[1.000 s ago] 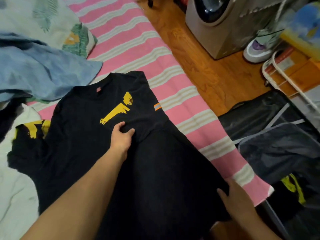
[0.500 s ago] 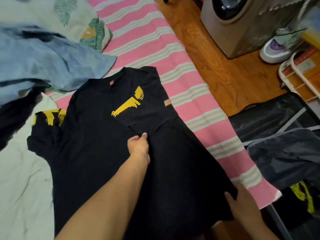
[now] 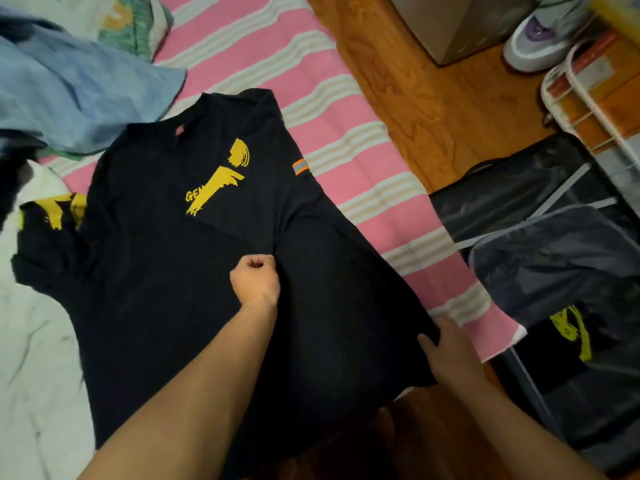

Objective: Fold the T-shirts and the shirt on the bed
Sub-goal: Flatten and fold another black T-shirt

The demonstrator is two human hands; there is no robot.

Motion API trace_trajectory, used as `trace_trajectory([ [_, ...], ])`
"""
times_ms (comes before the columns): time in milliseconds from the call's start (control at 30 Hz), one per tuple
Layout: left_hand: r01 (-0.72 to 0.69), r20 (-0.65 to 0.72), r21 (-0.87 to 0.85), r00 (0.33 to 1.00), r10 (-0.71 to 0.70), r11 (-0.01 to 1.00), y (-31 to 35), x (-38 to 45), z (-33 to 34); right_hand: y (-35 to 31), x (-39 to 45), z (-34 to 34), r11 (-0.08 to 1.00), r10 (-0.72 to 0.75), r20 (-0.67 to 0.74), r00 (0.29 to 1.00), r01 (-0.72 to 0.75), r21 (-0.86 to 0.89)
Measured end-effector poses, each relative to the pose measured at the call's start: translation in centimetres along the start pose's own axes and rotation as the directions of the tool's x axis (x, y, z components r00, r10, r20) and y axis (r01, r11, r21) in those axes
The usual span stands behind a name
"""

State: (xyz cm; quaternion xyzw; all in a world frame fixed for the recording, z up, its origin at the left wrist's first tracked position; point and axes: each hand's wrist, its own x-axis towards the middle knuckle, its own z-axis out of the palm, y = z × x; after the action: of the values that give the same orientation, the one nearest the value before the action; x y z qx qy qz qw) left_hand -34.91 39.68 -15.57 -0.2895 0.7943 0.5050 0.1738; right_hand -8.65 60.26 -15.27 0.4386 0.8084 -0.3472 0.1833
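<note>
Clenched on a pinch of dark cloth, my left hand grips the black T-shirt at mid-chest, where the folded-over right side meets the front, apparently to pin that crease in place. At four o'clock from it, my right hand grasps the shirt's lower edge near the mattress corner, fingers curled under the hem, most likely keeping the fabric taut so the fold runs straight. The T-shirt lies face up on the bed, collar toward twelve o'clock, its yellow print just above my left fist and one sleeve spread out at nine o'clock. A blue shirt sits crumpled at eleven o'clock, touching the collar area and not yet folded. Beyond the mattress edge, at three o'clock, an open suitcase rests on the wooden floor.
</note>
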Motion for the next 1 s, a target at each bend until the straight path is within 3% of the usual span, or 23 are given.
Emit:
trace_trajectory([
  [133, 0.138, -0.11, -0.164, 0.981, -0.157, 0.977, 1.5, 1.7, -0.8, 0.7, -0.3, -0.1, 0.999, -0.044, 0.024, 0.999, 0.044, -0.003],
  [233, 0.202, -0.086, -0.335, 0.966, -0.244, 0.92, 5.1, 3.7, -0.4, 1.3, -0.6, -0.1, 0.997, -0.071, 0.021, 0.997, 0.071, 0.027],
  [300, 0.249, -0.044, -0.335, 0.959, -0.279, 0.909, 7.4, 5.4, -0.1, 1.4, -0.9, -0.1, 0.998, -0.053, 0.002, 0.999, 0.053, 0.029],
  [433, 0.108, -0.027, -0.094, 0.993, -0.111, 0.99, 10.4, 6.6, -1.4, 0.9, -2.6, -0.5, 0.995, -0.104, -0.128, 0.986, 0.102, -0.022],
  [500, 0.032, 0.011, -0.121, 0.999, -0.031, 0.992, 13.1, 6.6, -3.6, -0.1, -4.8, -0.7, 0.961, -0.249, -0.209, 0.946, 0.214, -0.175],
  [567, -0.06, 0.075, -0.169, 0.994, 0.074, 0.984, 16.1, 8.3, -6.6, -1.8, -7.6, -0.7, 0.851, -0.492, -0.23, 0.84, 0.407, -0.332],
  [633, -0.109, 0.086, -0.245, 0.987, 0.134, 0.963, 17.7, 12.9, -9.9, -3.9, -10.5, -0.1, 0.732, -0.662, -0.169, 0.73, 0.581, -0.356],
  [700, -0.105, 0.108, -0.244, 0.985, 0.134, 0.964, 17.8, 18.1, -12.9, -5.7, -12.5, 1.2, 0.65, -0.731, -0.05, 0.681, 0.672, -0.353],
  [833, 0.001, 0.147, -0.209, 0.989, 0.03, 0.978, 17.1, 13.7, -16.8, -8.1, -14.1, 6.7, 0.601, -0.71, 0.182, 0.681, 0.72, -0.348],
  [900, 0.074, 0.189, -0.193, 0.981, -0.037, 0.978, 16.2, 13.2, -17.5, -9.2, -14.2, 9.1, 0.625, -0.702, 0.223, 0.677, 0.735, -0.264],
  [1000, 0.067, 0.274, -0.175, 0.962, -0.017, 0.982, 16.2, 13.5, -18.3, -10.9, -15.3, 11.2, 0.643, -0.69, 0.257, 0.676, 0.736, -0.211],
])
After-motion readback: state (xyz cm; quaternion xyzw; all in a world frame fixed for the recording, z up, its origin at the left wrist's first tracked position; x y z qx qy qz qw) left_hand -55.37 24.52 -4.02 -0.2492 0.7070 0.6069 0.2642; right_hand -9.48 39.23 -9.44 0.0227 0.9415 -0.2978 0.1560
